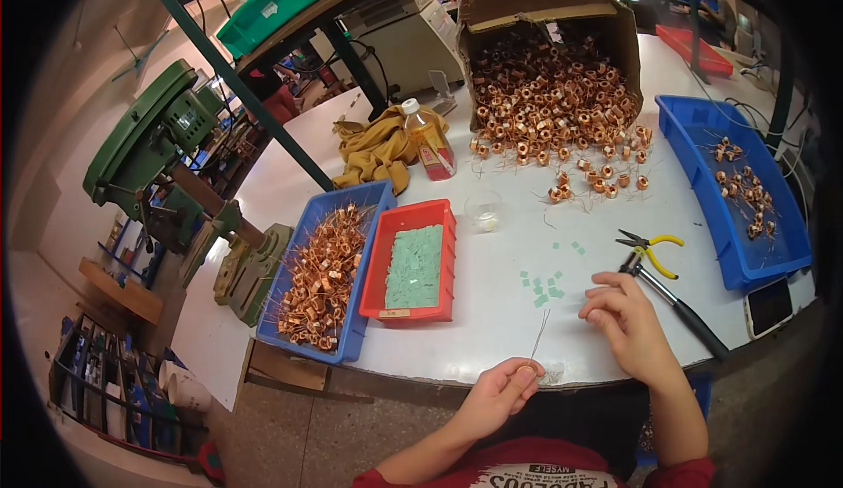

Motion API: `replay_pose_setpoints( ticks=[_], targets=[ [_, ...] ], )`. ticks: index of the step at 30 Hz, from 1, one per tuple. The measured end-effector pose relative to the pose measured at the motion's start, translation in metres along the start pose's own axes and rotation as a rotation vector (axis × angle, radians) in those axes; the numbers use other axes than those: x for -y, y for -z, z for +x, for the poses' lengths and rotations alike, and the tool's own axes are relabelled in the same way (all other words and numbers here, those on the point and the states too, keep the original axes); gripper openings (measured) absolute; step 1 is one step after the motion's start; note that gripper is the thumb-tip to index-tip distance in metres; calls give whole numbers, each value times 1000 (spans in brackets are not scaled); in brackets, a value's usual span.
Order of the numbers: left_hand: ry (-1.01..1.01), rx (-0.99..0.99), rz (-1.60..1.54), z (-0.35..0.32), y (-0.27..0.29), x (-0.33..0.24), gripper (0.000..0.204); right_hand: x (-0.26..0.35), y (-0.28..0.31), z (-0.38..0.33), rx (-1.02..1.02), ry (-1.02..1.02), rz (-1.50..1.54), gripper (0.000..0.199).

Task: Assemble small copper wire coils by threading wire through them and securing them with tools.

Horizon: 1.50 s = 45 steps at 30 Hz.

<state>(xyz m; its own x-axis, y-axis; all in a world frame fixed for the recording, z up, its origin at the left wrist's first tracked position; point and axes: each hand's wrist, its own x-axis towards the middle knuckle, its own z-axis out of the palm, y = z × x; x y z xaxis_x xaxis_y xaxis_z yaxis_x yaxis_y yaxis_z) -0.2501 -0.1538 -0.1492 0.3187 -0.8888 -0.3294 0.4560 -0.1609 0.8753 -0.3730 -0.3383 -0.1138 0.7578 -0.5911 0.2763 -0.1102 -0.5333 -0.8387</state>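
My left hand [502,390] is at the table's front edge, pinching the lower end of a few thin wire leads [540,330] that stick up and away over the white table [500,260]. The coil they belong to is hidden in my fingers. My right hand [625,314] rests on the table to the right, fingers curled and holding nothing, beside small green squares [543,286] scattered on the tabletop. Black-handled pliers [672,299] lie just right of that hand, and yellow-handled pliers [652,249] lie above them.
A red bin of green pads [413,264] and a blue bin of copper coils [323,273] sit at left. A tipped cardboard box [544,5] spills copper coils [562,111]. A blue bin [738,190] and a phone [768,305] are at right. A bottle [430,141], cloth [378,150], small cup [484,210] and green drill press [167,154] are further off.
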Motion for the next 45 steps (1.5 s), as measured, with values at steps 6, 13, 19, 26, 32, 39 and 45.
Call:
replay_pose_setpoints(
  ticks=[6,13,19,26,32,39,45],
  targets=[
    [63,47,-17,3,-1,-2,22,8,7,-10,25,-159,69,11],
    [-37,116,-133,3,-12,12,26,13,3,-33,-55,-194,243,12],
    [94,179,-260,-3,-7,-4,23,36,-9,-48,-16,-17,89,13],
    [147,204,-189,-6,-18,-8,23,25,-24,-66,-56,211,-54,22],
    [106,159,-138,-8,-22,2,29,21,-38,-77,-150,349,-235,26],
    [86,195,-64,-7,-22,1,30,19,-41,-84,-150,434,-448,27],
    [102,205,-32,-7,-21,2,31,14,-42,-84,-114,571,-556,26]
  ],
)
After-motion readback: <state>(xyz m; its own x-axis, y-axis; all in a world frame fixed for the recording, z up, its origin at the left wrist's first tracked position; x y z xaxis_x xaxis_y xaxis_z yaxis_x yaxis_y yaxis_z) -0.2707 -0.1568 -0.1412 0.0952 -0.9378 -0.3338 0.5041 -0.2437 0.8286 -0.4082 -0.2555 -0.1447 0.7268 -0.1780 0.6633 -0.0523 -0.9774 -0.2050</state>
